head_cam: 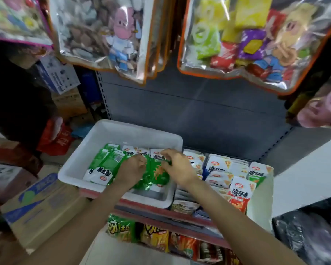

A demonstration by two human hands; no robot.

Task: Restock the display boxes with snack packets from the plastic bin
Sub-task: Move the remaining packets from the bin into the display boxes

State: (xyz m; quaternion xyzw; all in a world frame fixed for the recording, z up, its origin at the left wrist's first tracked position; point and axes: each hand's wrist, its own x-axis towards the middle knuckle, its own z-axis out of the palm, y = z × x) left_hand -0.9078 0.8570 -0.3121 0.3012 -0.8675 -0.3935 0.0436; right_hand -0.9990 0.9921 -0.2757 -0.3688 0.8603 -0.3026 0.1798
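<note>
A white plastic bin (pixel 107 131) sits on the shelf and holds green and white snack packets (pixel 105 163). Both my hands are inside it. My left hand (pixel 131 169) grips a bunch of green packets (pixel 157 175) from the left side. My right hand (pixel 177 165) pinches the top of the same bunch from the right. To the right of the bin stand display boxes (pixel 260 205) filled with upright white, blue, green and red packets (pixel 239 192).
Clear bags of toys and sweets (pixel 237 41) hang overhead. Cardboard cartons (pixel 36 209) are stacked at the left. A lower shelf holds crisp bags (pixel 157 238). A grey back panel (pixel 199 115) rises behind the bin; a black bag (pixel 310 232) lies at the right.
</note>
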